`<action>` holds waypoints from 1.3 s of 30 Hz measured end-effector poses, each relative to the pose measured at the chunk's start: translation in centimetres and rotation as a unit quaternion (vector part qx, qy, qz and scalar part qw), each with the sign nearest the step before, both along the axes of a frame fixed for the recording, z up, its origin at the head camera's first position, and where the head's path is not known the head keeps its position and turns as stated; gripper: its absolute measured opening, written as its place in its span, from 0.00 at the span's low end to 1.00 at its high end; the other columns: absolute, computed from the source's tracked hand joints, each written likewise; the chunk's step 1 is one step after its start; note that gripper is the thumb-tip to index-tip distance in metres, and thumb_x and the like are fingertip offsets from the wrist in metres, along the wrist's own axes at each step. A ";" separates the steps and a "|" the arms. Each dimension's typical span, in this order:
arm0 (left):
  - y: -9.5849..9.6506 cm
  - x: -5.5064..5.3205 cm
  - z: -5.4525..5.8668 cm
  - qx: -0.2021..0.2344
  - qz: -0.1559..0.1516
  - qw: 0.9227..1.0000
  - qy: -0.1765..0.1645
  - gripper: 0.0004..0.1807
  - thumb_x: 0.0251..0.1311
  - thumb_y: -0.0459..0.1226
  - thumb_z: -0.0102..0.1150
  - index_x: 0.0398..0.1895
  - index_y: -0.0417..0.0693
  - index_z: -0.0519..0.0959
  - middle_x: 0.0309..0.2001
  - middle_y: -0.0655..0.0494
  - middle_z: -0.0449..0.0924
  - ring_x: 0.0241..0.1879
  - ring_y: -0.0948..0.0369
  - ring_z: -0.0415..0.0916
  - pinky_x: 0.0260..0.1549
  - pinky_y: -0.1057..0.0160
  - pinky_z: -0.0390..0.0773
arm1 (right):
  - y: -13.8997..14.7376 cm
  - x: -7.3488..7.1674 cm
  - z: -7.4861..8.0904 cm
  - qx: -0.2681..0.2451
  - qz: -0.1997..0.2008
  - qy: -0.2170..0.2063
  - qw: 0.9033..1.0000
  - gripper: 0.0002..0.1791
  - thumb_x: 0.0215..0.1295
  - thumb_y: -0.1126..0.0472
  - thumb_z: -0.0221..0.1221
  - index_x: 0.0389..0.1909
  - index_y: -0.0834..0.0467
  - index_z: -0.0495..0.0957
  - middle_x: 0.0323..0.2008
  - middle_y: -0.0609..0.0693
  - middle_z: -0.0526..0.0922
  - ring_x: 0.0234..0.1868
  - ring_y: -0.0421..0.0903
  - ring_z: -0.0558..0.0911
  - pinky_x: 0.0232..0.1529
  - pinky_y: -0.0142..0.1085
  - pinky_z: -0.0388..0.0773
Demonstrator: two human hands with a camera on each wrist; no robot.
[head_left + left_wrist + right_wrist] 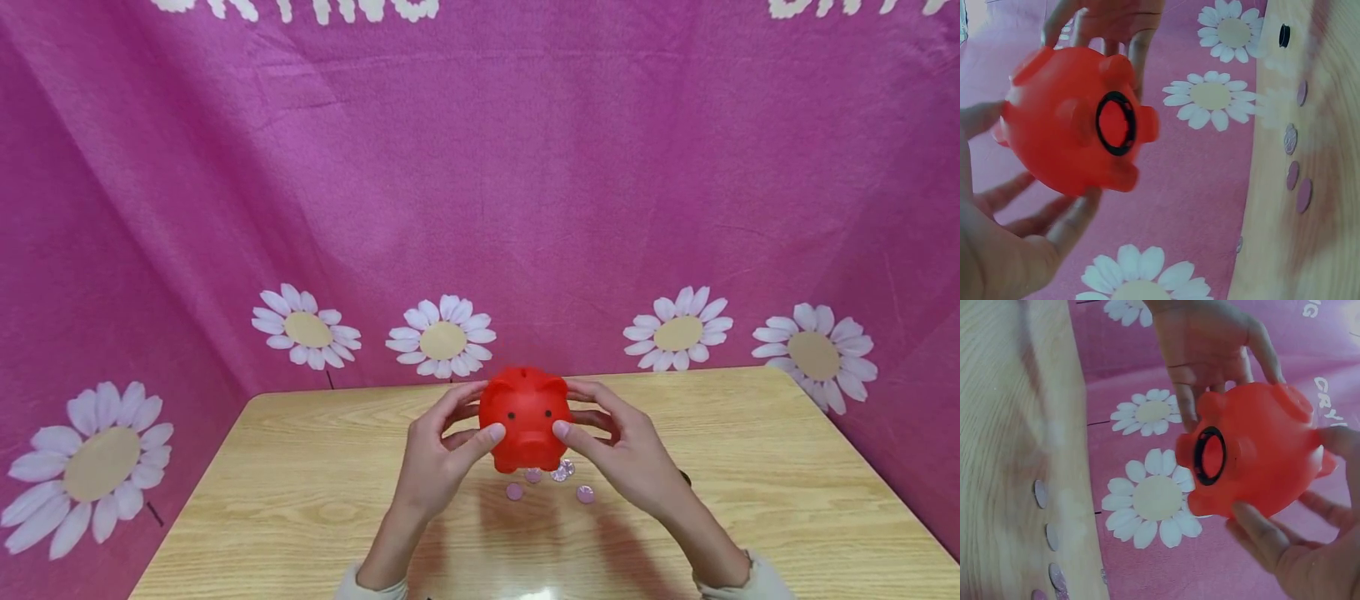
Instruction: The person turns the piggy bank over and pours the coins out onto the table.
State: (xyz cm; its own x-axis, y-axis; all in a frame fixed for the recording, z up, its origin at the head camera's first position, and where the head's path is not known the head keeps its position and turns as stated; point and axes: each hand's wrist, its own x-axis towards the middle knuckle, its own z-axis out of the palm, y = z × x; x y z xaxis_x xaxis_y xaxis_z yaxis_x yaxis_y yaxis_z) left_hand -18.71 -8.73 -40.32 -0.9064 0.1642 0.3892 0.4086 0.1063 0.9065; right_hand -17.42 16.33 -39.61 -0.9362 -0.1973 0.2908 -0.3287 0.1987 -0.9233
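A red piggy bank (527, 427) is held up above the table, its snout and black eyes toward me. My left hand (437, 457) grips its left side, thumb on the front and fingers behind. On the other side my right hand (636, 454) holds it the same way. Both wrist views show the bank's underside with an open round hole, rimmed by a black ring (1116, 123). On the tabletop below lie several coins, among them a pinkish coin (513, 492) and another coin (585, 495) nearer the right hand.
A small black plug (1284, 35) lies on the wooden table (300, 500), mostly hidden behind the right wrist in the head view. One more coin (1239, 244) sits near the table's far edge. A pink cloth (525, 183) with printed daisies hangs behind and at the sides.
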 end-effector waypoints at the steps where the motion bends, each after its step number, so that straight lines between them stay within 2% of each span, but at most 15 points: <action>1: 0.1 0.0 -0.1 -0.009 0.006 1.000 -0.023 0.28 0.65 0.41 0.72 0.69 0.52 0.81 0.63 0.47 0.85 0.58 0.47 0.85 0.50 0.59 0.91 | 0.0 0.0 0.0 0.009 -0.006 -0.021 1.000 0.26 0.74 0.56 0.68 0.70 0.49 0.78 0.68 0.58 0.81 0.59 0.55 0.89 0.48 0.39 0.92; 5: 0.3 -0.2 -0.4 -0.036 0.016 0.994 -0.105 0.28 0.69 0.46 0.69 0.69 0.50 0.81 0.62 0.44 0.85 0.53 0.50 0.87 0.46 0.55 0.92 | -0.2 -0.4 -0.2 0.031 -0.022 -0.091 0.995 0.28 0.75 0.50 0.66 0.72 0.51 0.76 0.66 0.63 0.81 0.54 0.55 0.91 0.44 0.41 0.93; 8: 0.5 -0.3 -0.5 -0.041 0.013 0.989 -0.143 0.28 0.71 0.48 0.67 0.70 0.46 0.80 0.60 0.40 0.85 0.50 0.52 0.88 0.43 0.51 0.93 | -0.3 -0.5 -0.3 0.043 -0.033 -0.123 0.991 0.29 0.75 0.47 0.66 0.72 0.52 0.76 0.64 0.63 0.83 0.51 0.53 0.91 0.41 0.42 0.93; 18: 0.6 -0.4 -0.7 -0.061 -0.004 0.980 -0.188 0.29 0.74 0.51 0.63 0.69 0.43 0.80 0.53 0.40 0.88 0.41 0.56 0.89 0.40 0.49 0.93 | -0.4 -0.7 -0.6 0.069 -0.048 -0.161 0.983 0.28 0.75 0.43 0.65 0.69 0.53 0.79 0.53 0.61 0.86 0.38 0.50 0.91 0.38 0.47 0.93; 24: 0.6 -0.3 -0.8 -0.062 -0.008 0.977 -0.203 0.29 0.74 0.52 0.63 0.69 0.42 0.79 0.52 0.40 0.89 0.40 0.56 0.89 0.39 0.50 0.93 | -0.4 -0.8 -0.8 0.076 -0.042 -0.162 0.983 0.29 0.75 0.42 0.64 0.68 0.54 0.79 0.52 0.61 0.87 0.36 0.50 0.92 0.38 0.48 0.93; 30: 0.6 -0.4 -0.7 -0.068 -0.005 0.980 -0.189 0.29 0.74 0.51 0.63 0.69 0.43 0.79 0.53 0.40 0.88 0.42 0.56 0.89 0.40 0.50 0.93 | -0.4 -0.9 -0.7 0.078 -0.041 -0.158 0.984 0.29 0.75 0.42 0.65 0.69 0.54 0.78 0.54 0.61 0.86 0.37 0.49 0.92 0.38 0.45 0.93; 34: 0.6 -0.5 -0.8 -0.073 0.006 0.985 -0.159 0.29 0.72 0.50 0.65 0.70 0.47 0.79 0.58 0.41 0.86 0.49 0.53 0.88 0.43 0.50 0.93 | -0.3 -0.8 -0.5 0.073 -0.040 -0.138 0.987 0.29 0.75 0.43 0.66 0.70 0.52 0.78 0.60 0.62 0.85 0.45 0.51 0.92 0.41 0.45 0.93; 36: 0.6 -0.5 -0.8 -0.049 0.010 0.992 -0.119 0.28 0.70 0.47 0.69 0.70 0.50 0.80 0.61 0.44 0.85 0.54 0.53 0.86 0.47 0.52 0.93 | -0.2 -0.6 -0.5 0.051 -0.035 -0.099 0.993 0.28 0.74 0.48 0.68 0.70 0.51 0.78 0.63 0.60 0.84 0.51 0.49 0.91 0.44 0.44 0.93; 37: 0.6 -0.4 -0.8 -0.029 0.007 0.996 -0.086 0.28 0.68 0.44 0.71 0.70 0.50 0.80 0.63 0.46 0.84 0.57 0.54 0.85 0.50 0.55 0.92 | -0.1 -0.5 -0.4 0.030 -0.028 -0.066 0.997 0.27 0.73 0.52 0.69 0.70 0.52 0.78 0.65 0.59 0.83 0.54 0.49 0.91 0.46 0.42 0.93; 39: 0.4 -0.3 -0.6 0.020 -0.012 1.000 0.019 0.30 0.64 0.36 0.74 0.70 0.46 0.79 0.67 0.44 0.81 0.63 0.54 0.82 0.56 0.57 0.89 | 0.0 -0.3 -0.4 -0.026 -0.005 0.028 0.999 0.29 0.69 0.65 0.71 0.70 0.56 0.78 0.68 0.58 0.80 0.60 0.46 0.88 0.51 0.39 0.92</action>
